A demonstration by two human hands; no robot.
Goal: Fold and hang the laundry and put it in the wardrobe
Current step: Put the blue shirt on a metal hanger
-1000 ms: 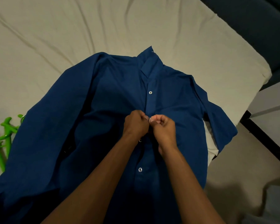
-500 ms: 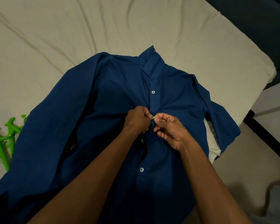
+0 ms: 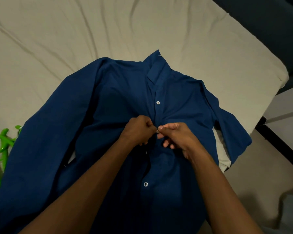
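Blue shirt [image 3: 118, 102] lies face-up on bed [image 3: 57, 39], flat for buttoning. Left hand [image 3: 139, 130] & right hand [image 3: 178, 137], fingers curled, pinch placket mid-chest, prob. fastening a button; green hanger [image 3: 2, 149] waits nearby.

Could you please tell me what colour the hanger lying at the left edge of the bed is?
Bright green; the hanger shows in the head view, beside the shirt.

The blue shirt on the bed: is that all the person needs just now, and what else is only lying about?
In use:
blue shirt, being buttoned
left hand, pinching the placket
right hand, pinching a button

Lying about:
green hanger, beside the shirt, likely needed later
bed sheet
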